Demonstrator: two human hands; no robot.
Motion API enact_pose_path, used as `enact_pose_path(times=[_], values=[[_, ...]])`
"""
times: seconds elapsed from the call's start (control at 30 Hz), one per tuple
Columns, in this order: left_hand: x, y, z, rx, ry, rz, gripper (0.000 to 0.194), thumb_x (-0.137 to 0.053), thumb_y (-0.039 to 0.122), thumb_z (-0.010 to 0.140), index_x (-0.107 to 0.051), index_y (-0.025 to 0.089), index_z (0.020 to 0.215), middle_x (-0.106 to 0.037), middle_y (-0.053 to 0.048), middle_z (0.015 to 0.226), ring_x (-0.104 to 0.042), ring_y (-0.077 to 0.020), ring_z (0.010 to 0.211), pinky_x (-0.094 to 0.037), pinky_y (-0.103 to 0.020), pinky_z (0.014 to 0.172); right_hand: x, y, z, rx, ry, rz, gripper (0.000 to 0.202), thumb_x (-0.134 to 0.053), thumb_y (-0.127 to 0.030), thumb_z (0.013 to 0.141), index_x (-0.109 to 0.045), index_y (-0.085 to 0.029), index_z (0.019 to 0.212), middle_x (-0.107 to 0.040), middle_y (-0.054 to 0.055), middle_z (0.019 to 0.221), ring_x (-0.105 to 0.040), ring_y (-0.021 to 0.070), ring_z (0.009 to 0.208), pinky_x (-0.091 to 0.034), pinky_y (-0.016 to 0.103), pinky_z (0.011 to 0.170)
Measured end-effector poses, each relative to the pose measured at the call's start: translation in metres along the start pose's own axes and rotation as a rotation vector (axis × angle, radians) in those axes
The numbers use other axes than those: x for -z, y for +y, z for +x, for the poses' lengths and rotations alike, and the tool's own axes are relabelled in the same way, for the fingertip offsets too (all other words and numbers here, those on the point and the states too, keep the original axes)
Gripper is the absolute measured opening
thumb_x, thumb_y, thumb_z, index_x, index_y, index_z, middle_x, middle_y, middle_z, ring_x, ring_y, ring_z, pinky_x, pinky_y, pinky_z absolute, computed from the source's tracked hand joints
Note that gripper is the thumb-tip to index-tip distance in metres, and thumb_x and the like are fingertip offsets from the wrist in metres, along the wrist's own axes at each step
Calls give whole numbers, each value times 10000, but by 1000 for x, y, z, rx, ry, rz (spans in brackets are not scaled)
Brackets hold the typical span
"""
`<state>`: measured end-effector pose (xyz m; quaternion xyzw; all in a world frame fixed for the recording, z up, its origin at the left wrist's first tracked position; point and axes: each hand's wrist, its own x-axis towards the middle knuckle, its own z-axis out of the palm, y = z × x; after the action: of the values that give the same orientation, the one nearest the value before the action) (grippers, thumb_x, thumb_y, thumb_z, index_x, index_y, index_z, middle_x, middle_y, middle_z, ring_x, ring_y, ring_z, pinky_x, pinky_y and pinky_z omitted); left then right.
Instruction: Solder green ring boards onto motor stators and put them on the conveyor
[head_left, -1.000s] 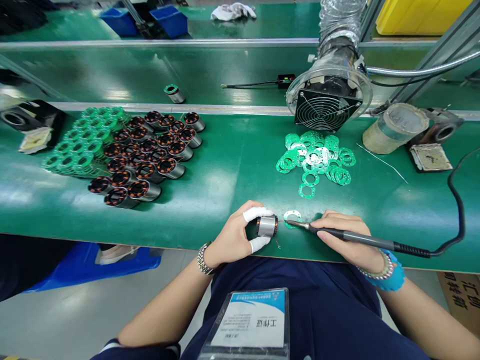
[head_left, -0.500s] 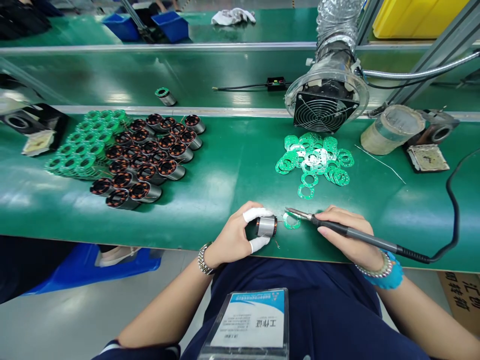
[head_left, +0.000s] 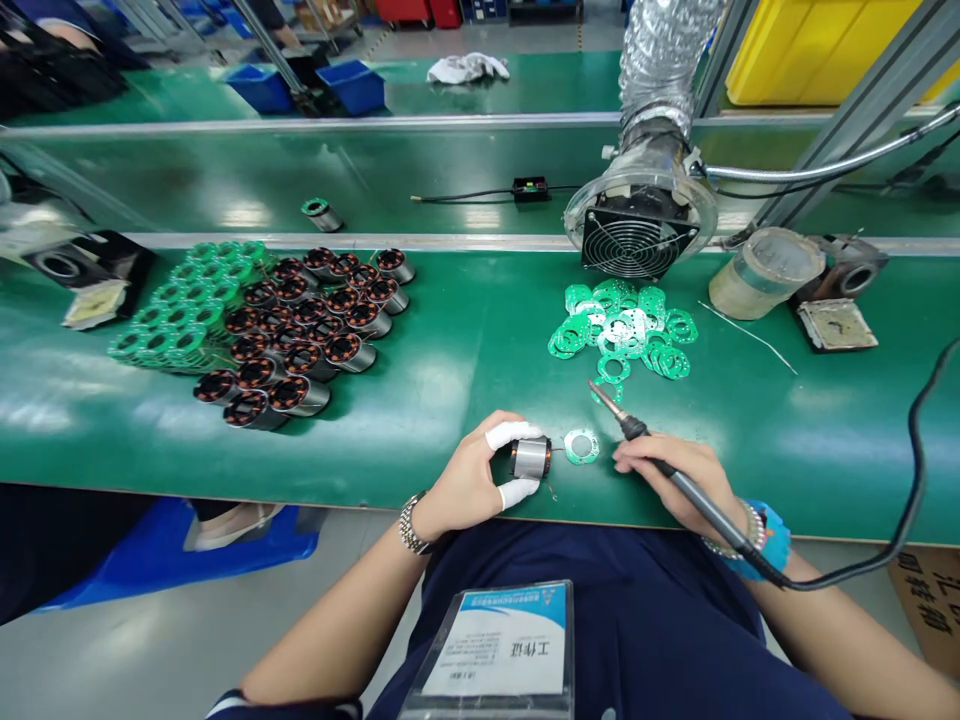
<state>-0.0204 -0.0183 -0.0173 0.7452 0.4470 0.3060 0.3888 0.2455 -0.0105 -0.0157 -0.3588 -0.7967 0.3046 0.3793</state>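
My left hand (head_left: 480, 470), with white covers on thumb and finger, grips a silver cylindrical motor stator (head_left: 531, 458) lying on its side near the bench's front edge. Thin wires stick out of its right end, one reaching a green ring board (head_left: 581, 447) lying flat beside it. My right hand (head_left: 682, 475) is closed round a black soldering iron (head_left: 701, 515), its metal tip raised up and left, in front of a loose ring board. A pile of green ring boards (head_left: 626, 325) lies farther back.
Rows of copper-wound stators (head_left: 300, 320) and stacked green boards (head_left: 187, 300) stand at the left. A fan (head_left: 637, 240) on a foil duct hangs above the back edge. At the right are a round tub (head_left: 765, 272), a soldering stand (head_left: 840, 290) and the iron's cable.
My right hand has turned the iron, lifting its tip away from the ring board beside the stator. My left hand still grips the stator. The view has shifted slightly.
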Motion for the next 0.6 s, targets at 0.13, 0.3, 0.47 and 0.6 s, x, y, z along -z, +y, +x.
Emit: enact_pose_path(times=[0.13,0.3,0.47,0.6], values=[[-2,1,-1,54,5,-202,466,-705,221,688,-487,212,1100,-530,-71,1072,-561,-204,975,-452,-371,872,-3,1,4,212,-56,-111,301,-472,-62,841,-545,-205,1095,-656,79,1078,-558,196,1128,-464,398,975],[-8,13,7,103,-90,-242,469,-688,253,707,-461,197,1113,-567,-91,1096,-573,-223,999,-466,-382,880,-1,-6,8,117,50,-188,253,-538,-91,811,-564,-203,1036,-674,57,876,-651,190,899,-543,337,827],[-15,18,12,69,-105,127,432,-664,267,733,-496,211,1127,-591,-85,1136,-536,-250,1085,-270,-512,1057,-9,-23,9,-239,121,87,227,-567,-186,821,-537,-229,1042,-652,34,908,-641,118,637,-572,247,604],[-19,14,10,70,-39,235,470,-644,269,747,-470,198,1178,-553,-120,1219,-477,-272,1184,-236,-547,1066,-16,-34,15,-375,29,551,274,-552,-222,838,-479,-260,1100,-584,64,1126,-625,111,732,-589,263,621]])
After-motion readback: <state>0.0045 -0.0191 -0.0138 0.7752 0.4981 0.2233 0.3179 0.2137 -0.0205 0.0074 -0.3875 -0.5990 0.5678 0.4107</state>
